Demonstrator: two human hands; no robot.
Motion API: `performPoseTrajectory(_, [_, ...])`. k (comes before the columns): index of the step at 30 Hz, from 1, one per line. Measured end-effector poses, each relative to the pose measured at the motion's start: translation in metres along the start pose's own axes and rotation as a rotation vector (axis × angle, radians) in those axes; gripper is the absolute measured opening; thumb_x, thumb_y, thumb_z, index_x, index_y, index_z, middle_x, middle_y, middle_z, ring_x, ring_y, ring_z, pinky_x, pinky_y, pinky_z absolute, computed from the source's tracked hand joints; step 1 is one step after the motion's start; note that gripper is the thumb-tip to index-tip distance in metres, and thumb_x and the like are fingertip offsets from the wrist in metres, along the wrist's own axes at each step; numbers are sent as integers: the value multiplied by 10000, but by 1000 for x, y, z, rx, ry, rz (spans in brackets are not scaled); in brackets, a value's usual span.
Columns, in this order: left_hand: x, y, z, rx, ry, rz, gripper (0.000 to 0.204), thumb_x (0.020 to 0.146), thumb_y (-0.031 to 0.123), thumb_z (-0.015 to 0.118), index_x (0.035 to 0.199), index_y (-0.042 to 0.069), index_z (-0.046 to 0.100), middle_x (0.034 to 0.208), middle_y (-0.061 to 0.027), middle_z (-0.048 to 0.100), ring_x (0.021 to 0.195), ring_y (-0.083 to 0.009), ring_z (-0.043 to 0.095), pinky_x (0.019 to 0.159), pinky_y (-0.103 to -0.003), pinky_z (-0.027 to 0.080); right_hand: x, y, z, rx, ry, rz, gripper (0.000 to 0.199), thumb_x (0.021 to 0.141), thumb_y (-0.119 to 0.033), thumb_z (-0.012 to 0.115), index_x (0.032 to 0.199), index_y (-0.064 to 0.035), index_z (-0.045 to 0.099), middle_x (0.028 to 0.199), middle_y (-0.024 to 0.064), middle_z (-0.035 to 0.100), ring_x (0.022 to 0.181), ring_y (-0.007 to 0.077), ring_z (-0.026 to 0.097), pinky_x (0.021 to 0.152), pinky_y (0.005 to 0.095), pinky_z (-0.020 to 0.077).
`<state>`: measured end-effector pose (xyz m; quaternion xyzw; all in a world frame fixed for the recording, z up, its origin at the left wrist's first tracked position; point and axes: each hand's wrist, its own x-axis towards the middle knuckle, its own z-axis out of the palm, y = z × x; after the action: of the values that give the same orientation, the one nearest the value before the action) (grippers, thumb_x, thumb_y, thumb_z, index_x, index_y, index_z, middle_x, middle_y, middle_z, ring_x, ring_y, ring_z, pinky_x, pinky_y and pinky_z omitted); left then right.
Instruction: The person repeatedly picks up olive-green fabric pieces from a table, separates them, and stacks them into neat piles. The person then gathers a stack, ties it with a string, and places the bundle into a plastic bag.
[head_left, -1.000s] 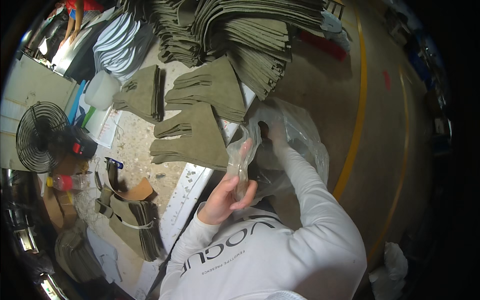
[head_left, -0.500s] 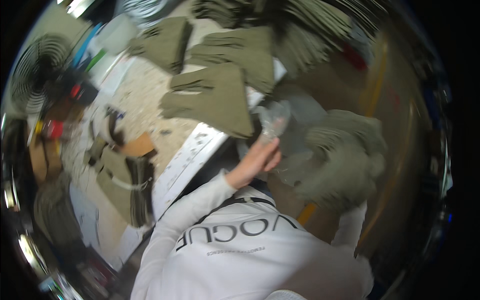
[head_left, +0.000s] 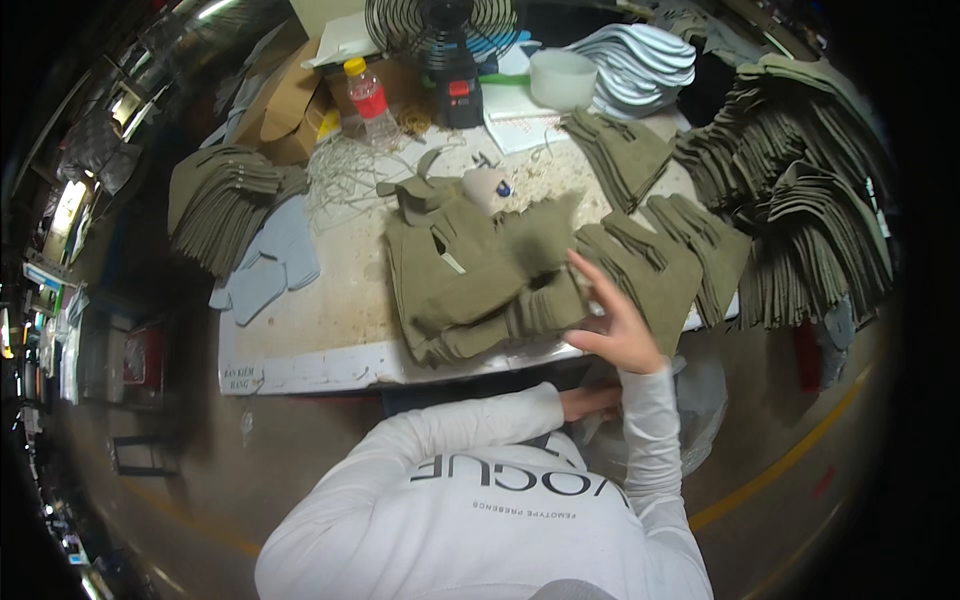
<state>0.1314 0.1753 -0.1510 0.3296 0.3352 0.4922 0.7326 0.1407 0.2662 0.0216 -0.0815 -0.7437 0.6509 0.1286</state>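
Observation:
My right hand is open, thumb and fingers apart, at the right side of a heap of olive-green glove-shaped fabric pieces. The heap lies on the table near its front edge, and its upper part is smeared by motion. Below the table edge, my left hand reaches across my body, its fingers mostly hidden behind my right sleeve. It appears closed on a clear plastic bag, which hangs below the edge to the right. Beside my right hand lie flat stacks of similar fabric pieces.
Tall olive stacks crowd the table's right end. Another stack and pale blue pieces lie left. Along the back are a bottle, a black fan, a white tub and folded light-blue material.
The view has turned left toward the table. The olive bundle from my right side is now on the table, and my right hand is off it. My left hand has gone below the edge.

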Motion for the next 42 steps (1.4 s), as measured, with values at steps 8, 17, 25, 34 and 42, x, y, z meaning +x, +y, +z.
performPoseTrajectory(8, [-9, -34, -23, 24, 103, 149, 516, 980, 386, 585, 1370, 62, 491, 1075, -35, 628, 985, -112, 590, 849, -300, 484, 31, 67, 67, -192, 291, -142, 877, 657, -201, 846, 1378, 22, 399, 1278, 215, 543, 1180, 368, 537, 1037, 443, 405])
performPoseTrajectory(17, [-33, -11, -49, 452, 60, 521, 579, 1003, 310, 560, 1462, 21, 359, 1294, -120, 584, 1221, -232, 531, 1092, -367, 353, 14, 53, 86, -541, 414, -105, 773, 784, -362, 790, 1381, -3, 457, 1361, 261, 463, 1267, 388, 467, 1034, 440, 400])
performPoseTrajectory(25, [-44, 79, 2, 615, 17, 378, 222, 975, 157, 570, 1122, 4, 637, 872, -75, 709, 789, -134, 649, 736, -283, 509, -228, 57, 29, -1498, 1333, 404, 682, 763, -366, 750, 1382, -194, 521, 1302, 161, 505, 1291, 383, 389, 1057, 508, 325])
performPoseTrajectory(34, [-71, 131, 19, 1600, 270, 728, 206, 704, 142, 738, 867, 45, 659, 885, -110, 557, 838, -285, 538, 776, -418, 405, -355, 280, -24, -547, 1335, 1250, 1094, 699, -493, 792, 1558, -273, 150, 1557, 252, 220, 1411, 489, 233, 1146, 519, 277])
performPoseTrajectory(42, [-72, 150, 2, 1693, 291, 405, 305, 563, 124, 750, 854, 97, 664, 1009, -76, 561, 880, -263, 512, 785, -418, 374, -288, 349, -75, -851, 969, 1402, 1238, 639, -319, 837, 1571, -253, 24, 1609, 221, -8, 1475, 441, 41, 1193, 537, 110])
